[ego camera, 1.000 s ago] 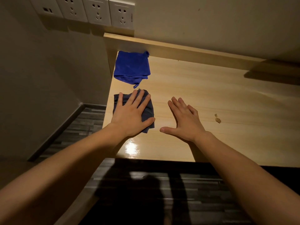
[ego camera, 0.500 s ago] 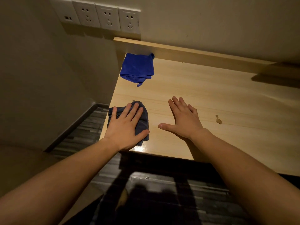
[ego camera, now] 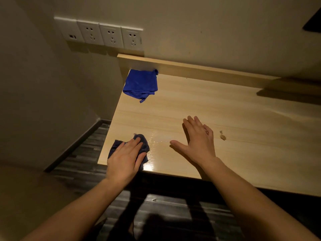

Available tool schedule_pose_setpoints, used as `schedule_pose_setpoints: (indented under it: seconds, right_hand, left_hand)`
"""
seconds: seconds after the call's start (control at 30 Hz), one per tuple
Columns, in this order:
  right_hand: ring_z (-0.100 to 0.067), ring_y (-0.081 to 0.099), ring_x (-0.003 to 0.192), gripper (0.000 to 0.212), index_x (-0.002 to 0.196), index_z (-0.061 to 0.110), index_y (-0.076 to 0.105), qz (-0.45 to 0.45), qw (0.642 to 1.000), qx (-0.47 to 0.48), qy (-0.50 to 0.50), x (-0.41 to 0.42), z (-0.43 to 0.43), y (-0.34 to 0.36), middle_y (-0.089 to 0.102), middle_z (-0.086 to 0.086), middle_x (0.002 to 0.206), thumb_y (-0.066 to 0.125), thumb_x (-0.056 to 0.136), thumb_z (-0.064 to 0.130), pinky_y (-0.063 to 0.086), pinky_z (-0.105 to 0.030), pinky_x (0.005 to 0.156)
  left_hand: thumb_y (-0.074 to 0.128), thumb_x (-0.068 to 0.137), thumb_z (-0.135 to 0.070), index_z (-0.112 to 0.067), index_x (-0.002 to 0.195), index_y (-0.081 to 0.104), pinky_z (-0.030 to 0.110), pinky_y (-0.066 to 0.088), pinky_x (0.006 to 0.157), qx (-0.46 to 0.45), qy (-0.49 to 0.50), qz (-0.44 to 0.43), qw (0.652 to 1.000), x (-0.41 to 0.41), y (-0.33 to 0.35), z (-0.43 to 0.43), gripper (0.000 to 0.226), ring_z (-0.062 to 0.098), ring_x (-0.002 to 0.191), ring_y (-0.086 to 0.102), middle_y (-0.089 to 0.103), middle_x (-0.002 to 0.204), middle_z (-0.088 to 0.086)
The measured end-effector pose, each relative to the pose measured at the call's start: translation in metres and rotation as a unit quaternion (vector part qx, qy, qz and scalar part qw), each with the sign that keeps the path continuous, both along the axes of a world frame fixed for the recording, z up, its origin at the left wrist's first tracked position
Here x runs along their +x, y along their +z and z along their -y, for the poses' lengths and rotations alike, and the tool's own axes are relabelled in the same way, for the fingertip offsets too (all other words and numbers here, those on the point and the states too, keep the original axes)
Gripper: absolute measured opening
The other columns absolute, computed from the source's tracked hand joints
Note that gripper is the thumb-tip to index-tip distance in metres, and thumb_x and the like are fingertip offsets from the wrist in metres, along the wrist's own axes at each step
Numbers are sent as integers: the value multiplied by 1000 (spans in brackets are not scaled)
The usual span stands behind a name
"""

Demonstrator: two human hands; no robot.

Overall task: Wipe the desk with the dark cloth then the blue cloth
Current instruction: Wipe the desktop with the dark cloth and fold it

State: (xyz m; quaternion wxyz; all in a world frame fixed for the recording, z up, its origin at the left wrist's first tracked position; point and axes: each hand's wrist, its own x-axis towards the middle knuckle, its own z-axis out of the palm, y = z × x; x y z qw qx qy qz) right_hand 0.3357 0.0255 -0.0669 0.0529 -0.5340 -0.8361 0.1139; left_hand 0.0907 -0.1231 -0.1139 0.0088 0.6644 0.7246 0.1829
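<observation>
Left hand [ego camera: 124,158] flat, palm down on the dark cloth [ego camera: 145,146], fingers straight, pressing it to the desk [ego camera: 225,119] rather than pinching it. Nothing is curled around the cloth that I can see. Right hand [ego camera: 199,140] is open, fingers spread, empty; I can't tell if the palm touches the wood or hovers just over it.

Dark cloth sits at the near-left corner of the desk, touching or just inside the front edge, and close to the left edge too. So from where I'm pressing, there's no room toward me or to the left: past those 2 edges it's floor. Open room runs away from me toward the wall and out to the right. Key relation: the unwiped surface lies forward and right of my left hand, and the desk's long axis runs left to right, so I judge the next stroke wants to go rightward or back out along it.

Right hand is in that path, just right of the cloth; it would need to lift or slide off.

Blue cloth [ego camera: 140,84] lies folded at the far-left corner against the raised back ledge [ego camera: 199,68], well apart from the dark cloth, straight ahead of my left hand, so the left is nearer for the swap. Small scrap [ego camera: 222,137] right of the right hand. Wall sockets [ego camera: 111,36] above the corner. I judge this as step 1, the dark-cloth pass.
</observation>
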Motion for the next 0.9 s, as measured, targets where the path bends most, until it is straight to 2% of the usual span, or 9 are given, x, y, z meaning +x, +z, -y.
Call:
schedule_pose_setpoints:
  seconds: [0.13, 0.27, 0.33, 0.4, 0.5, 0.6, 0.73, 0.8, 0.9]
  right_hand:
    - [-12, 5, 158, 105, 161, 27, 30, 25, 999, 12, -29, 47, 2, -9, 19, 6, 171, 41, 79, 92, 9, -44, 124]
    - [-8, 7, 158, 107, 160, 27, 30, 23, 999, -8, -41, 60, -4, -21, 21, 8, 170, 39, 77, 94, 12, -41, 123]
    - [-7, 6, 158, 107, 160, 26, 30, 18, 999, -7, -41, 59, -6, -23, 21, 9, 170, 40, 78, 93, 13, -41, 123]
    - [-7, 3, 158, 108, 162, 25, 29, 20, 999, -10, -37, 60, -7, -23, 19, 9, 171, 39, 79, 93, 10, -40, 124]
    - [-8, 1, 158, 109, 163, 25, 25, 26, 999, -15, -34, 61, -8, -22, 16, 8, 172, 35, 80, 94, 7, -39, 125]
    - [-7, -4, 157, 111, 164, 25, 19, 29, 998, -40, -25, 62, -14, -24, 10, 9, 172, 30, 80, 97, 2, -38, 124]
    - [-8, 9, 157, 107, 161, 21, 33, 2, 999, -16, -33, 62, -14, -32, 22, 7, 170, 34, 83, 94, 10, -40, 123]
    - [-14, 21, 156, 105, 156, 15, 43, -7, 1000, 10, -29, 63, -12, -36, 34, 2, 166, 42, 83, 91, 19, -44, 122]
    - [-21, 34, 151, 105, 151, 10, 49, 4, 1000, 23, -18, 64, -11, -36, 43, -5, 161, 49, 83, 89, 27, -50, 119]
  left_hand:
    - [43, 101, -55, -22, 115, 77, 39, 55, 69, -31, 75, 97, 992, 19, 22, 3, 49, 24, 89, 75, 79, 101, -6]
    - [54, 98, -61, -36, 87, 75, 31, 51, 67, -59, 107, 346, 930, 33, 55, -36, 34, 3, 77, 70, 75, 78, -18]
    - [65, 105, -41, -37, 76, 70, 17, 43, 61, -43, 100, 397, 911, 36, 72, -78, 30, -6, 69, 66, 71, 68, -24]
    - [62, 107, -40, -30, 76, 71, 24, 48, 63, -17, 82, 397, 914, 38, 84, -129, 34, 0, 68, 66, 71, 66, -16]
    - [52, 104, -55, -16, 93, 75, 50, 58, 73, 1, 43, 325, 945, 41, 95, -208, 46, 20, 80, 69, 74, 80, -1]
    - [47, 108, -56, -17, 111, 72, 54, 59, 80, -10, -6, 220, 975, 46, 106, -277, 47, 26, 91, 69, 74, 96, 4]
    - [27, 106, -67, -18, 162, 41, 56, 27, 126, -158, -114, 63, 979, 38, 91, -320, 76, 34, 156, 34, 42, 168, 10]
    - [23, 108, -64, -19, 168, 29, 56, 12, 131, -155, -116, 76, 978, 26, 83, -306, 75, 26, 164, 17, 25, 176, 6]
    - [31, 113, -50, -17, 163, 40, 53, 21, 128, -109, -60, 140, 982, -4, 66, -241, 60, 24, 159, 29, 38, 171, 6]
